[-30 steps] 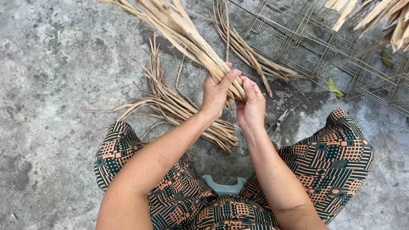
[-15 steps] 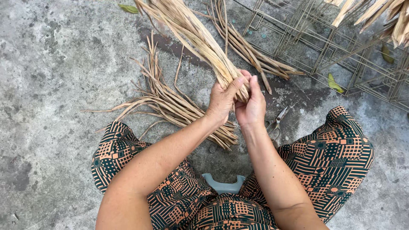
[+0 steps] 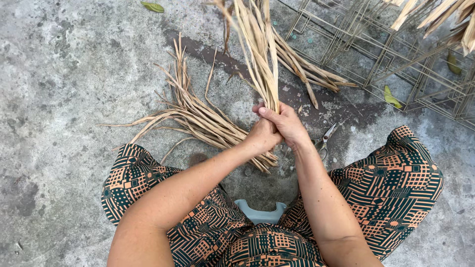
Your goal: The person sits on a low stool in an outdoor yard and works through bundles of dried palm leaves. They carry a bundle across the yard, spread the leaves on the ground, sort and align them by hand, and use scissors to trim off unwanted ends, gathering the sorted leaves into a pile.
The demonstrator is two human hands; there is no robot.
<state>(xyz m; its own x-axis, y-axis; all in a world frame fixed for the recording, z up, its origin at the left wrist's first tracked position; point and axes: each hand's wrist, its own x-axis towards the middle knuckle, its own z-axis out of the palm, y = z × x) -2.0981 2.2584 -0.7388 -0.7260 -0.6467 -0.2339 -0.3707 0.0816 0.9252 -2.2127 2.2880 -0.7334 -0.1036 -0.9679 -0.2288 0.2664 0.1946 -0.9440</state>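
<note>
A loose pile of dried leaf strips (image 3: 198, 116) lies fanned on the grey concrete floor (image 3: 64, 74), left of centre. A second, smaller bunch of strips (image 3: 302, 66) lies farther off to the right, its ends reaching a wire grid frame (image 3: 396, 59) at far right. Small scissors (image 3: 324, 140) lie near, right of centre. One green leaf (image 3: 152, 6) sits at the far edge, another (image 3: 392, 97) by the frame. A grey-blue stool edge (image 3: 261, 213) shows nearest.

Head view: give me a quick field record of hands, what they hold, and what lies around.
left hand: grip closed on bundle base
right hand: wrapped over the same bundle
bundle: dried strips, standing up from the hands
loose strips: on concrete, left of hands
scissors: on ground, right of hands
wire frames: upper right
stool: grey edge between knees
</note>
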